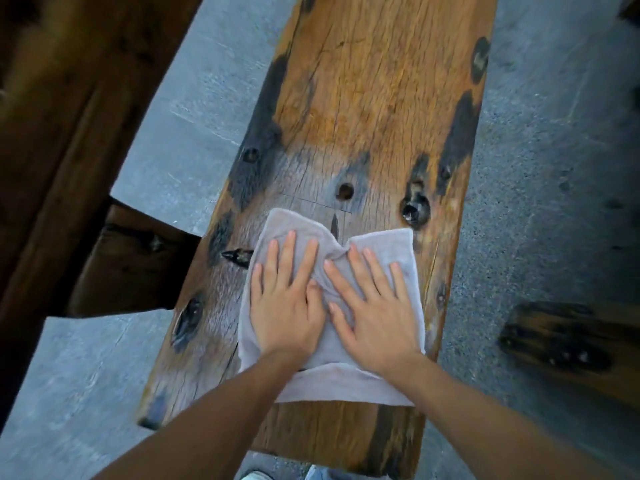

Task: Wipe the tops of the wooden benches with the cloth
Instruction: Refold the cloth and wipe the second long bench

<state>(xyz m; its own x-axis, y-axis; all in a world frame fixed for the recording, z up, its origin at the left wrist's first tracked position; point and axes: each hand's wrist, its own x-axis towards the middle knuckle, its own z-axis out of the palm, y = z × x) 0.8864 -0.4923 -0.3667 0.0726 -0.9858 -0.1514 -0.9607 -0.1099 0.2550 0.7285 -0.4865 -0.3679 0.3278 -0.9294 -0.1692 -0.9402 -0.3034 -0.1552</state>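
Grip: presently left hand, right hand spread flat, pressing cloth.
Progress: bench beyond fingertips seemingly unwiped.

A weathered wooden bench with dark stains, knots and a round hole runs away from the viewer over a grey stone floor. A pale grey cloth lies spread near the bench's near end, spanning most of its width and bunched at the middle of its far edge. The left hand and right hand press flat on the cloth side by side, fingers straight and spread. Darker timber stands along the left; another plank end shows at the right.
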